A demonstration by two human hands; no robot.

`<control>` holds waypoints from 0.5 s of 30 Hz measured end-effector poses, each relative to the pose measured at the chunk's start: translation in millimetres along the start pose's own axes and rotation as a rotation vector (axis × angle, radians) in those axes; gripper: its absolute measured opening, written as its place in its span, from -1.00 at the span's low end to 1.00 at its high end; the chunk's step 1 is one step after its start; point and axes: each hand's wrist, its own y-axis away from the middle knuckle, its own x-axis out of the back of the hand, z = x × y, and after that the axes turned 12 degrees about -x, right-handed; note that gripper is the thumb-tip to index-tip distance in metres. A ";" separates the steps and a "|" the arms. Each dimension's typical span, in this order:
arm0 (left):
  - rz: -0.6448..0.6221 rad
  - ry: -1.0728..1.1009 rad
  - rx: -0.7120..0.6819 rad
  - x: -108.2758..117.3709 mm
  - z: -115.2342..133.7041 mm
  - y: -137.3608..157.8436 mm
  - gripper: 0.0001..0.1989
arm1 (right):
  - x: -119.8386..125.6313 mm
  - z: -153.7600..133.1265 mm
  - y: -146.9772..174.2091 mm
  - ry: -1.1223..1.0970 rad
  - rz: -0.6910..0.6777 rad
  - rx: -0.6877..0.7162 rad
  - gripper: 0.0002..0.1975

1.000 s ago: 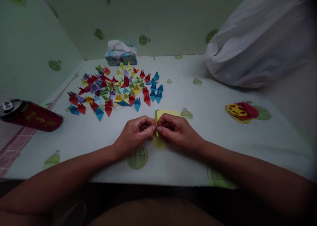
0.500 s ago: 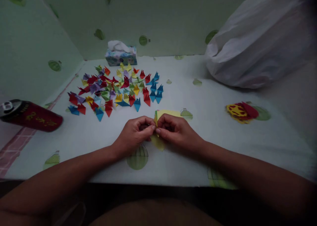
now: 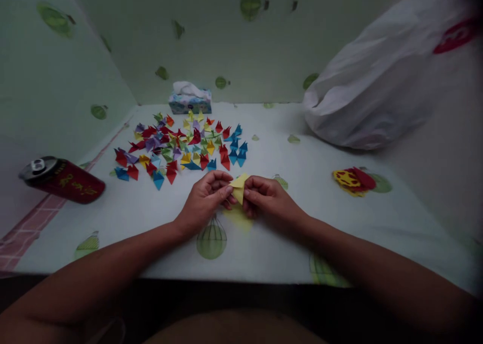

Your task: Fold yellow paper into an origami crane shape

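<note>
A small folded piece of yellow paper (image 3: 239,187) is held up between my two hands over the table. My left hand (image 3: 211,195) pinches its left side between thumb and fingers. On the right side, my right hand (image 3: 266,195) grips it the same way, fingers curled. Beneath the hands, more yellow paper (image 3: 239,218) lies on the tabletop, partly covered by them. Just beyond, a spread of folded paper cranes (image 3: 171,170) in red, blue, yellow, green and purple covers the back left of the table.
On the left stands a red drink can (image 3: 70,180). A tissue box (image 3: 190,102) sits against the back wall. A large white plastic bag (image 3: 362,97) fills the back right, with a red and yellow item (image 3: 352,180) in front of it. The table's edge runs close to me.
The yellow paper has been raised and turned, so its folded face now shows between my fingers. My hands have parted slightly. The camera view has tilted up a little.
</note>
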 end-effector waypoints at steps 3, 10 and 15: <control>-0.003 0.037 0.047 1.6 -1.0 -1.1 -0.77 | 0.2 -1.2 -0.2 0.006 0.021 0.034 -0.80; -0.008 0.190 0.139 3.6 1.0 -4.1 -0.75 | -8.6 -8.1 3.6 0.123 0.085 0.146 -0.86; -0.082 0.082 0.063 2.7 4.1 -1.4 -0.75 | -12.9 -14.6 4.1 0.248 0.181 0.159 -0.96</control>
